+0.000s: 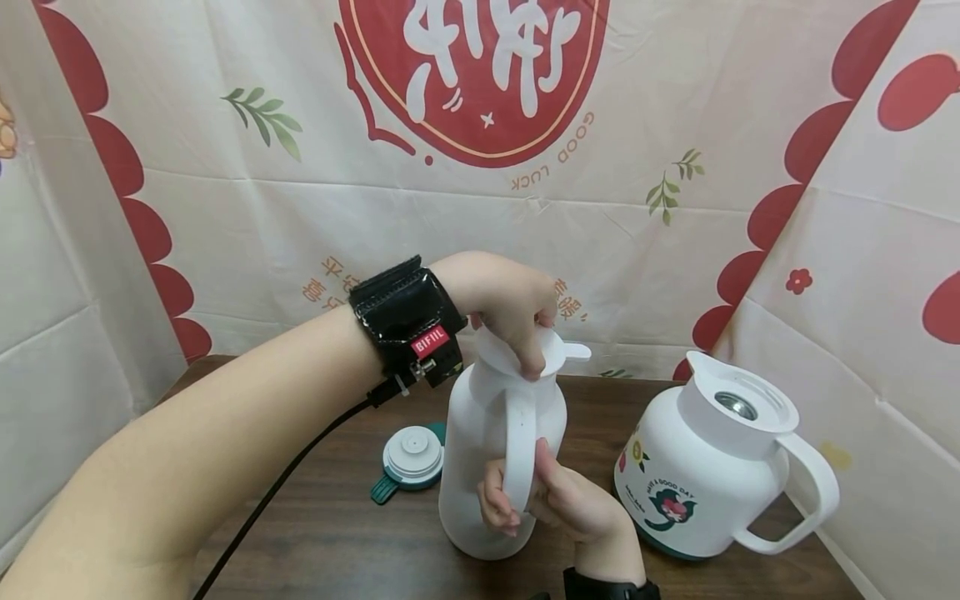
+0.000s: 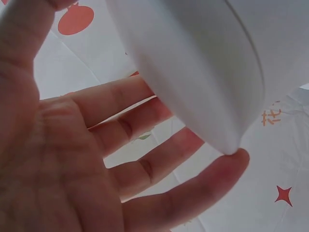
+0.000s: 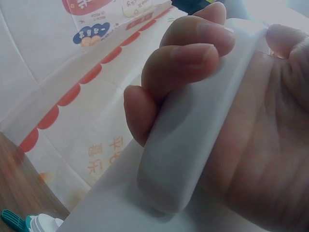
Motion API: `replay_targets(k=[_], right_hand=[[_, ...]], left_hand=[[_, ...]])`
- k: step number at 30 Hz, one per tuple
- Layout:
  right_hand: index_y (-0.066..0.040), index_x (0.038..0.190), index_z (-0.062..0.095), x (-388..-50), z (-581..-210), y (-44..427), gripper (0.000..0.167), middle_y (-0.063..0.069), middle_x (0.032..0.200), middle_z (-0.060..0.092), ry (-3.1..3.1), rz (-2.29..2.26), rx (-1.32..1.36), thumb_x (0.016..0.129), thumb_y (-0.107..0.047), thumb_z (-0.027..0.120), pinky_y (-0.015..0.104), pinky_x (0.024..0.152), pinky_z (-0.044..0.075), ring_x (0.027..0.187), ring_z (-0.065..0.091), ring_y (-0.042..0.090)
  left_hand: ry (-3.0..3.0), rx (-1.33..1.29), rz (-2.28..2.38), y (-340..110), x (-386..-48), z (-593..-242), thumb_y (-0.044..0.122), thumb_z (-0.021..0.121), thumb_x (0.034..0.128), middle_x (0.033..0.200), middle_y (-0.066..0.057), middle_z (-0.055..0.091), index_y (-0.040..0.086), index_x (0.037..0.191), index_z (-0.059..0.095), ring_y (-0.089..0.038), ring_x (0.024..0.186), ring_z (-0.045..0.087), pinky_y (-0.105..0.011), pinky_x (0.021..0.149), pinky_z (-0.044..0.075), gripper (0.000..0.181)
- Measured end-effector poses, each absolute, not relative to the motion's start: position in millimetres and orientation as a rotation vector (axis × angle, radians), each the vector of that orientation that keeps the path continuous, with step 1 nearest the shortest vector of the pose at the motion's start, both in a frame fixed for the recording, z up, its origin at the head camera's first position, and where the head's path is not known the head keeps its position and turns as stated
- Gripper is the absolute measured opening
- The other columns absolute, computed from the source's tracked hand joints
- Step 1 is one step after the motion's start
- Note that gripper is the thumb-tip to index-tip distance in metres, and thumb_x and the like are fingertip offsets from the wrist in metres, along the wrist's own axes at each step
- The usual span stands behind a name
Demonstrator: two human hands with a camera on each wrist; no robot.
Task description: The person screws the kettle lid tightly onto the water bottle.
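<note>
Head view, and here's the plain white jug (image 1: 472,450) between the teal-tabbed cap (image 1: 412,457) and the printed jug (image 1: 693,492): right hand (image 1: 577,504) wrapped round its handle (image 1: 519,450), left hand (image 1: 506,296) gripping its lid (image 1: 553,354) from above!

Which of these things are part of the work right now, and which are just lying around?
In the job:
White jug, its handle gripped by the right hand
Its lid, held by the left hand

Apparently just lying about:
Green-and-white cap, loose on the table
Decorated jug, held by neither hand
</note>
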State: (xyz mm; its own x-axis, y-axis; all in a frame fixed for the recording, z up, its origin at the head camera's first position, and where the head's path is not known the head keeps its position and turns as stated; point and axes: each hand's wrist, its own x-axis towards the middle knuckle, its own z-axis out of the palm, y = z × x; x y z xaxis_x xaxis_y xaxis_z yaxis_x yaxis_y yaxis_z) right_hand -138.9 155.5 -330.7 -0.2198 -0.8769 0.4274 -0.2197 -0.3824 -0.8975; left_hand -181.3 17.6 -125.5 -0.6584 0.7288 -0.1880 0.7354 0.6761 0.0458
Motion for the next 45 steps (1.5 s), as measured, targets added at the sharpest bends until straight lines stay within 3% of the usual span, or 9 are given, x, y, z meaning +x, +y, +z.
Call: replay_targets(k=[9, 19, 28, 45], right_hand=[[0.006, 0.084, 0.033, -138.9, -328.9, 156.6, 0.072, 0.018, 0.072, 0.032, 1.318, -1.649, -1.507, 0.096, -0.053, -0.006, 0.038, 0.056, 0.031, 0.062, 0.032, 0.032], [0.005, 0.085, 0.034, -139.3, -328.3, 157.6, 0.072, 0.017, 0.073, 0.032, 1.319, -1.658, -1.509, 0.096, -0.051, -0.008, 0.04, 0.056, 0.03, 0.062, 0.031, 0.033], [0.006, 0.084, 0.034, -140.4, -330.2, 157.4, 0.072, 0.017, 0.073, 0.032, 1.3, -1.65, -1.52, 0.096, -0.052, -0.007, 0.038, 0.057, 0.031, 0.062, 0.032, 0.031], [0.006, 0.085, 0.034, -140.0, -327.2, 156.8, 0.072, 0.018, 0.073, 0.032, 1.291, -1.642, -1.524, 0.096, -0.052, -0.007, 0.039, 0.058, 0.032, 0.063, 0.033, 0.031]], left_hand=[[2.67, 1.213, -0.064, 17.1, -181.9, -121.9, 0.03, 0.075, 0.0772, 0.09, 0.0, 0.061, 0.016, 0.096, 0.069, -0.016, 0.077, 0.055, -0.029, 0.052, 0.046, 0.024], [2.628, 1.235, -0.033, 15.6, -183.5, -120.2, 0.024, 0.075, 0.0762, 0.105, 0.0, 0.055, 0.015, 0.105, 0.069, -0.017, 0.082, 0.054, -0.029, 0.057, 0.046, 0.031], [2.61, 1.317, -0.102, 16.4, -184.1, -120.2, 0.022, 0.076, 0.0755, 0.108, 0.001, 0.055, 0.014, 0.11, 0.068, -0.016, 0.094, 0.052, -0.03, 0.075, 0.047, 0.036], [2.598, 1.294, -0.123, 16.1, -183.0, -118.5, 0.023, 0.073, 0.0764, 0.109, 0.002, 0.057, 0.016, 0.117, 0.064, -0.016, 0.093, 0.053, -0.03, 0.075, 0.047, 0.043]])
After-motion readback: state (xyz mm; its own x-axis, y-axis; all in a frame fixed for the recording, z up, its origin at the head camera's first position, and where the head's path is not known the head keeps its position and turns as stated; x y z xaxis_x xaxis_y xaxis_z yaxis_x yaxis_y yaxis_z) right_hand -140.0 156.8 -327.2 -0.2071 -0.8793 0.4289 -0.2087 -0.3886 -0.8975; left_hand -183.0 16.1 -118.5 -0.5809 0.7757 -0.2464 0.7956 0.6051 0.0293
